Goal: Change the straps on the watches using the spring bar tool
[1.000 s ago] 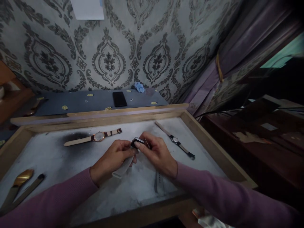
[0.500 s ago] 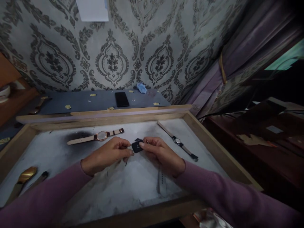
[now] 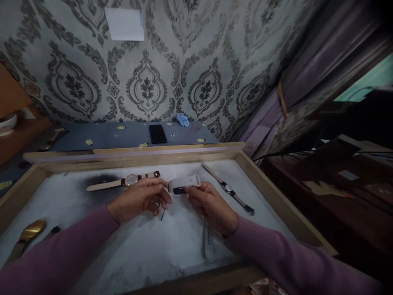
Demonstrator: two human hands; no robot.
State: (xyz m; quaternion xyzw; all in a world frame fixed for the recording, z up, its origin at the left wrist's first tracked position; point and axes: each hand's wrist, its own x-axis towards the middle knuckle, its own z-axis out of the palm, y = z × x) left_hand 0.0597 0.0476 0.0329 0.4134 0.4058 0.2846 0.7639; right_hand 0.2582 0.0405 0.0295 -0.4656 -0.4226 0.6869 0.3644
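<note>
A smartwatch with a dark square body (image 3: 179, 190) and a pale strap (image 3: 186, 181) is held up over the white tray floor. My right hand (image 3: 211, 205) grips it from the right, thumb on the body. My left hand (image 3: 143, 196) is at the strap's left end; whether its fingertips touch the strap I cannot tell. A thin dark tool (image 3: 163, 214) pokes down from its curled fingers. Another pale strap piece with holes (image 3: 208, 246) shows below my right hand; its upper end is hidden. Behind my left hand lies a rose-gold-rimmed wristwatch (image 3: 131, 180).
A slim wristwatch (image 3: 227, 188) lies at the right in the wooden-rimmed tray (image 3: 285, 209). A gold-coloured watch (image 3: 32, 230) is at the left, beside my sleeve. Beyond the back rim are a black phone (image 3: 157, 134) and a crumpled blue cloth (image 3: 183, 120).
The smartwatch has been turned in my right hand, so its pale strap now faces up above the dark body. My left fingers have shifted off the body's edge. The view has tilted slightly upward.
</note>
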